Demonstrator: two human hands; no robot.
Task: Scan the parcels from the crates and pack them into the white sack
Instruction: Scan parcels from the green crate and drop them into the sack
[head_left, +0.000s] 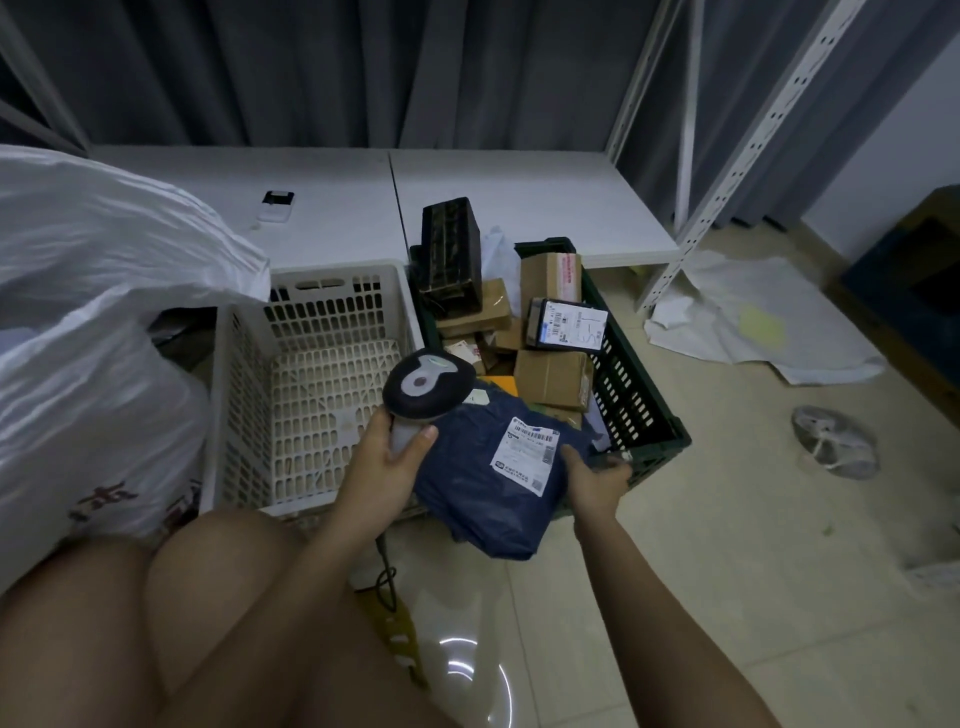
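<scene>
My left hand (387, 462) grips the handle of a barcode scanner (428, 382), whose dark head points down at a dark blue soft parcel (478, 483). My right hand (595, 480) holds that parcel by its right edge, with its white label (524, 449) facing up. The parcel hangs over the near end of the green crate (639, 410), which holds several cardboard boxes (553, 376) and a black wrapped parcel (451, 249). A white crate (244, 395) with nothing visible inside stands to the left. The white sack (93, 322) bulges at far left.
A low white shelf (519, 197) runs behind the crates, with a small device (277, 205) on it. A metal rack upright (737, 156) stands at right. Crumpled white sheets (753, 317) and a sandal (834, 441) lie on the tiled floor. The scanner cable (387, 577) trails between my knees.
</scene>
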